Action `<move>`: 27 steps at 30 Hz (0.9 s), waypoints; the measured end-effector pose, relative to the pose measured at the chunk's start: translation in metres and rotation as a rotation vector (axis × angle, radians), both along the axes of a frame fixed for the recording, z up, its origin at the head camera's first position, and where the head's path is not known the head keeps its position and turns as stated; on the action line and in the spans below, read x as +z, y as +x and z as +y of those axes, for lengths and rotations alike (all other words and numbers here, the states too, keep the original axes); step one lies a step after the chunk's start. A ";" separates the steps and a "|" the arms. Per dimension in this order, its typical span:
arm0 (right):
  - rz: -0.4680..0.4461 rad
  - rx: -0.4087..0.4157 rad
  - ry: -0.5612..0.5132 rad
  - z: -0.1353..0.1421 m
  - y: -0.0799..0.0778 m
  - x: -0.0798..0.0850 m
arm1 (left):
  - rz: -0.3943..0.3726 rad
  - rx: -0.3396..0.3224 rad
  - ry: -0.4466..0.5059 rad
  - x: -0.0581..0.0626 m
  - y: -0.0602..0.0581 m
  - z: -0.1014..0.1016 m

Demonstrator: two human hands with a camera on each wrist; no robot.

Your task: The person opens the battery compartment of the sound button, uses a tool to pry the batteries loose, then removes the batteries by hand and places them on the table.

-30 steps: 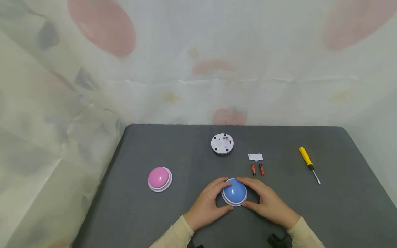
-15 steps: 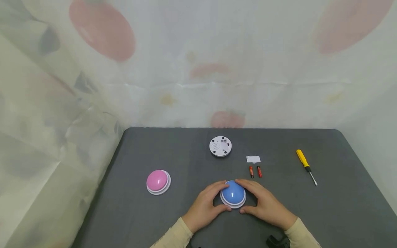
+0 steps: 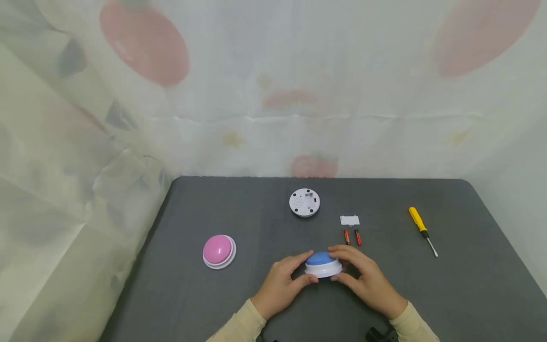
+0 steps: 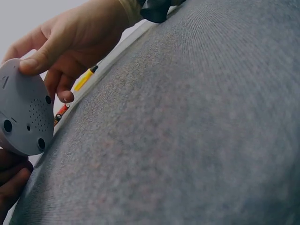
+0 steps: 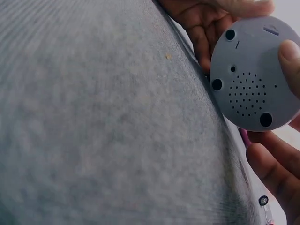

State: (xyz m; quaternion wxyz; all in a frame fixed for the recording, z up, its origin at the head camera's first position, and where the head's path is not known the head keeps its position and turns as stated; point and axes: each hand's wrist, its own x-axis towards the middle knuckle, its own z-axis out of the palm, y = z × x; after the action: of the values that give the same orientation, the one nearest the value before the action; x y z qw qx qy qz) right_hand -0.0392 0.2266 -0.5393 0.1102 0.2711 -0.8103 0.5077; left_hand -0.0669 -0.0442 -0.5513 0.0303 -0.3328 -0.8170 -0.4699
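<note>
Between my two hands a blue dome push button (image 3: pixel 321 259) with a white base is tilted up, its underside turned toward me. My left hand (image 3: pixel 279 287) pinches it from the left, thumb on the near side and fingers at the dome's far edge. From the right, my right hand (image 3: pixel 371 286) grips it in the same way. Both wrist views show the white underside (image 5: pixel 248 93) with dark round feet, a patch of small speaker holes and a slot. Beyond it, the left wrist view shows a red battery (image 4: pixel 61 111).
A pink push button (image 3: pixel 217 249) stands to the left on the dark table (image 3: pixel 171 294). Behind lies an overturned white button (image 3: pixel 304 203), its battery bay exposed. A white battery cover (image 3: pixel 350 220) and two red batteries (image 3: pixel 358 237) lie right of it, with a yellow screwdriver (image 3: pixel 418 220) farther right.
The blue button, earlier seen dome-up from above, is now tipped back so its white side faces me. Both hands have closed in on it; the right thumb moved up against the base.
</note>
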 end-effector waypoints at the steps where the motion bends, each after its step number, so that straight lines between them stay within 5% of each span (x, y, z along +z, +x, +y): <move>1: -0.006 -0.012 -0.009 -0.001 0.000 0.000 | 0.015 0.007 -0.005 0.000 0.000 0.000; 8: -0.070 -0.045 -0.064 -0.003 0.001 0.000 | 0.116 0.055 -0.002 -0.001 0.000 0.002; 18: -0.213 -0.054 -0.077 -0.006 0.003 0.001 | 0.097 0.115 0.019 -0.003 -0.001 0.004; 27: -0.098 -0.179 -0.038 -0.009 0.001 0.000 | 0.111 0.111 -0.042 -0.002 0.000 0.004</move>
State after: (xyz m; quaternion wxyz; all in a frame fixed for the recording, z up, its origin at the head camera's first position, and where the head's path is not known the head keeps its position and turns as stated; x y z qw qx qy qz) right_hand -0.0386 0.2179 -0.5391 0.1203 0.1701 -0.8260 0.5237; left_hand -0.0669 -0.0401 -0.5532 0.0943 -0.3131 -0.8410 -0.4310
